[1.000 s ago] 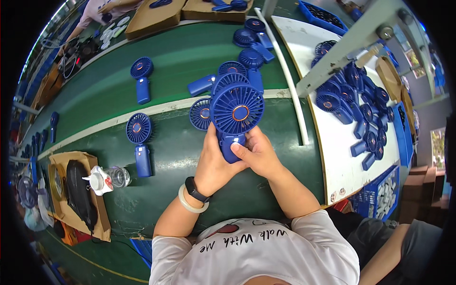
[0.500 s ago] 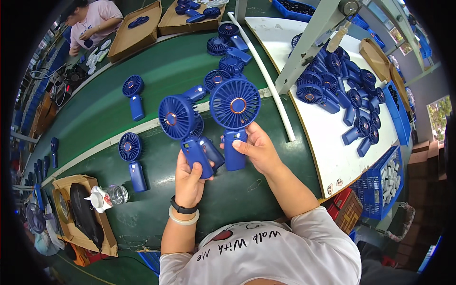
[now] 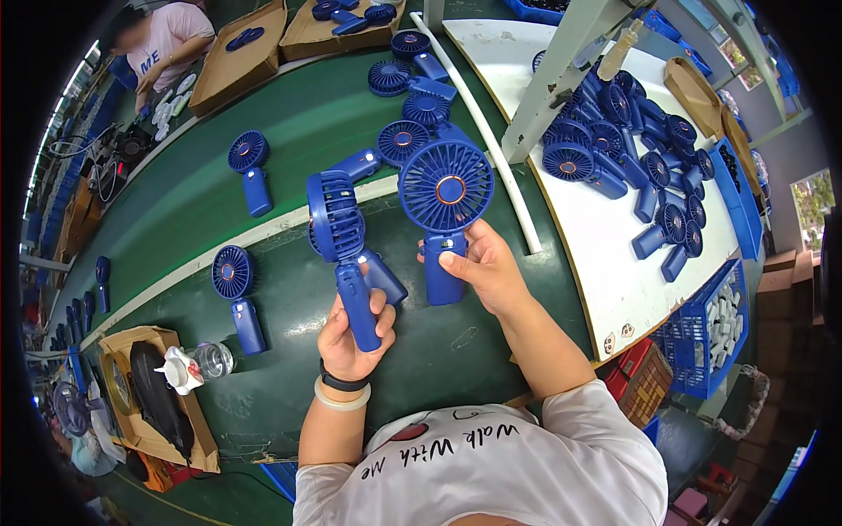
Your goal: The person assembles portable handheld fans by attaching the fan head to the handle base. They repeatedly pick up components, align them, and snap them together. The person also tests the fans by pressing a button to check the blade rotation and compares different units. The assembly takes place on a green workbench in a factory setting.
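My left hand (image 3: pixel 353 337) grips the handle of a blue handheld fan (image 3: pixel 355 302), its round head turned edge-on. In my right hand (image 3: pixel 488 266) is a second blue handheld fan (image 3: pixel 445 279), upright, with the front of its grille and the copper-coloured ring facing me. My right thumb lies on the handle near its small button. Behind the left fan, a third fan (image 3: pixel 386 280) rests on the green table, its head mostly hidden. Just beyond, another blue fan (image 3: pixel 358 165) lies on the green belt with its head partly covered.
Single fans (image 3: pixel 248 324) stand to the left. A heap of blue fans (image 3: pixel 614 131) covers part of the white board (image 3: pixel 596 263). Nearby are a white tube (image 3: pixel 491 131), a metal post (image 3: pixel 553 88), a clear bottle (image 3: pixel 213 360) and a cardboard tray (image 3: pixel 206 443). A person (image 3: pixel 171 44) sits far left.
My left hand has turned its fan from face-on to edge-on, fingers now wrapped around the handle. The right fan has shifted slightly right, still facing me.
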A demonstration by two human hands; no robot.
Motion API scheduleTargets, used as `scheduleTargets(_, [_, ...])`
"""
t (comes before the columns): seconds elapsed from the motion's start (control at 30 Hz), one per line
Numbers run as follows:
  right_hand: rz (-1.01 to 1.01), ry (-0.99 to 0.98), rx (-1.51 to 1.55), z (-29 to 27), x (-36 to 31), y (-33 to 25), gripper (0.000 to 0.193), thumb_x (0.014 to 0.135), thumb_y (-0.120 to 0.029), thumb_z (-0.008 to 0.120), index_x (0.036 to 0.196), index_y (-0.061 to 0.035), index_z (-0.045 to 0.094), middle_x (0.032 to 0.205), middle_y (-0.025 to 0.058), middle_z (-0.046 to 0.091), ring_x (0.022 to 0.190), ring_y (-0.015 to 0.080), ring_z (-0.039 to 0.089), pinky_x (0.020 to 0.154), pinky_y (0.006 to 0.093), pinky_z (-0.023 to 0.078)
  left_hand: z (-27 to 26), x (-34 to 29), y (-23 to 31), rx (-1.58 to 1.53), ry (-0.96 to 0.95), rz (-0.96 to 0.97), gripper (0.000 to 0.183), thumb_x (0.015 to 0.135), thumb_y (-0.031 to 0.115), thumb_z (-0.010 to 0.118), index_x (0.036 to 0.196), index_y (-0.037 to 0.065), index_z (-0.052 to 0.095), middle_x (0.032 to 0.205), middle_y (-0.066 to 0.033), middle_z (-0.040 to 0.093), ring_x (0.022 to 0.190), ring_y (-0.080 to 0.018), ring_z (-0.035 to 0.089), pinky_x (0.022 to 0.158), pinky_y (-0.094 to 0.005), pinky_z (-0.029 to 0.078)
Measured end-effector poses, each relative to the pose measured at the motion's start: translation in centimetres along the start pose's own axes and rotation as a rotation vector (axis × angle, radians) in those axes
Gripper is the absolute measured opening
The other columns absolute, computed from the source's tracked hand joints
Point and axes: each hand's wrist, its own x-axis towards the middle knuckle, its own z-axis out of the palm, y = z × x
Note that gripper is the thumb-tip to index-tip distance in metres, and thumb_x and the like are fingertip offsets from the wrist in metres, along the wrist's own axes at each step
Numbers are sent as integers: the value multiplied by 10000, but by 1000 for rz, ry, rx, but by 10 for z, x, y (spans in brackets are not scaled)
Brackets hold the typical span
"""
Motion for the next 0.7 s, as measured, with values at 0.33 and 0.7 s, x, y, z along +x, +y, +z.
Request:
scheduleTargets(0.33, [-28,59,-115,-30,-22,-10,460,819,-20,623,1231,-23,418,1128,90,546,1020,157,557,901,303,445,-2,12,-16,0,-36,-57,648,866,295,607,1391,124,266,936,-99,475,745,-203,501,557,-279,437])
scheduleTargets(0.7, [17,590,-876,-186,-71,-64,364,873,-171,609,1185,0,535,993,34,600,843,90,540,749,226,440,4,10,-11,244,68,-1,636,827,353,655,1326,101,352,841,-60,493,635,-148,500,511,-242,409])
